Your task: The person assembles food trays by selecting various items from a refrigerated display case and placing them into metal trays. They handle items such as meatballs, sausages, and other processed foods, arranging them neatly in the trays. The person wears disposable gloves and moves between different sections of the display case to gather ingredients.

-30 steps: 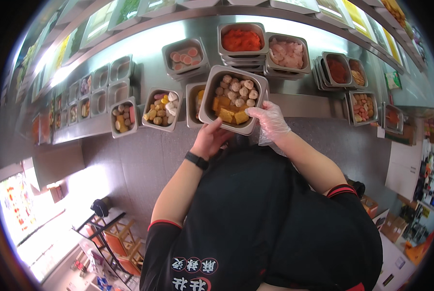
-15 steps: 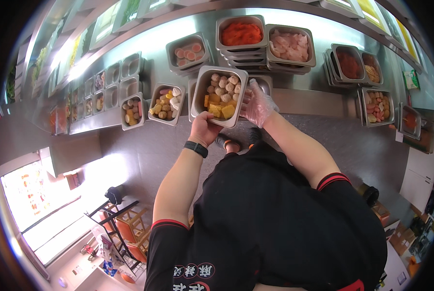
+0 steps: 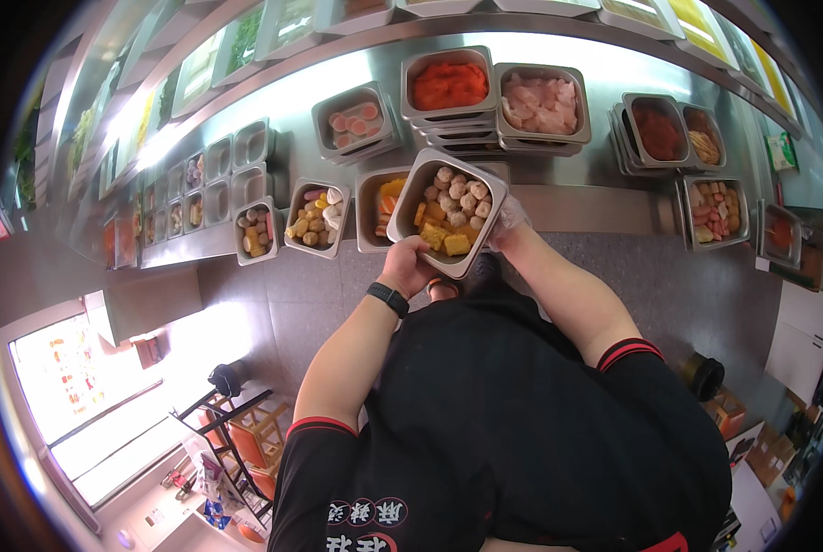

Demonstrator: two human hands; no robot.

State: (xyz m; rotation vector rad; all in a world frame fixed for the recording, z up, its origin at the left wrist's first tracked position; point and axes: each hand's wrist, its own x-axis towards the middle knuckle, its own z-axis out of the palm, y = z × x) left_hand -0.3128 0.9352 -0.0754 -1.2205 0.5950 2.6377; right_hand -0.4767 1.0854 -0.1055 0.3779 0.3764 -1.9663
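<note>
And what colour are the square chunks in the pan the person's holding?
The square chunks are yellow-orange; the head view shows them best.

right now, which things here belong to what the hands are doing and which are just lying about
In use:
metal pan
meatballs and yellow chunks inside it
left hand, gripping its rim
gloved right hand, at its right side

Just about, it seems:
green packet
orange chairs
pink slices

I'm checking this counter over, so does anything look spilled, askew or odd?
No spill or damage is evident. One oddity: the right hand wears a clear plastic glove, while the left hand, holding the raised metal pan, is bare, which looks mismatched.
</note>
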